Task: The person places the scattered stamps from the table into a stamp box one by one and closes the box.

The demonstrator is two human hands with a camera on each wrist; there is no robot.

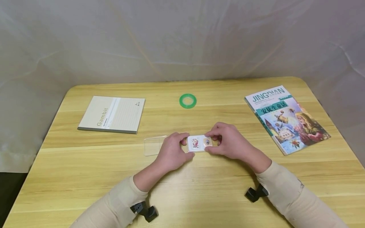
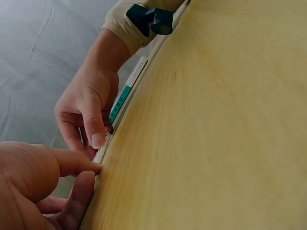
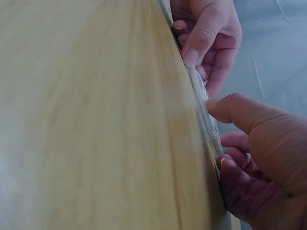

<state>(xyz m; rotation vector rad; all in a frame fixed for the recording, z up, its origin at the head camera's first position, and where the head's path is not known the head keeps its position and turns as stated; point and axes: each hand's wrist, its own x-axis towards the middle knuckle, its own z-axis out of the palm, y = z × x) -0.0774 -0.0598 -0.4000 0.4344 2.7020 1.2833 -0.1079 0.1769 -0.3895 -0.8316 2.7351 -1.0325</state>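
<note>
A small clear plastic box (image 3: 201,103) lies low over the wooden table in the middle of the head view. In it sits a white insert (image 1: 201,138) bearing a red floral print (image 1: 195,143) and, at its right end, a small tan square (image 1: 208,142) with a dark figure. My left hand (image 1: 172,153) grips the box's left end, thumb at the near edge and forefinger at the far one. The right hand (image 1: 232,141) pinches the right end the same way, beside the tan square. A flat transparent lid (image 1: 151,146) lies left of the box, partly hidden behind the left hand.
On the wooden table (image 1: 196,196), a beige notebook (image 1: 112,114) lies at the back left. A green tape roll (image 1: 183,104) rests beyond the hands. At the right lies an illustrated book (image 1: 288,122). A pale curtain (image 1: 182,41) hangs behind the table.
</note>
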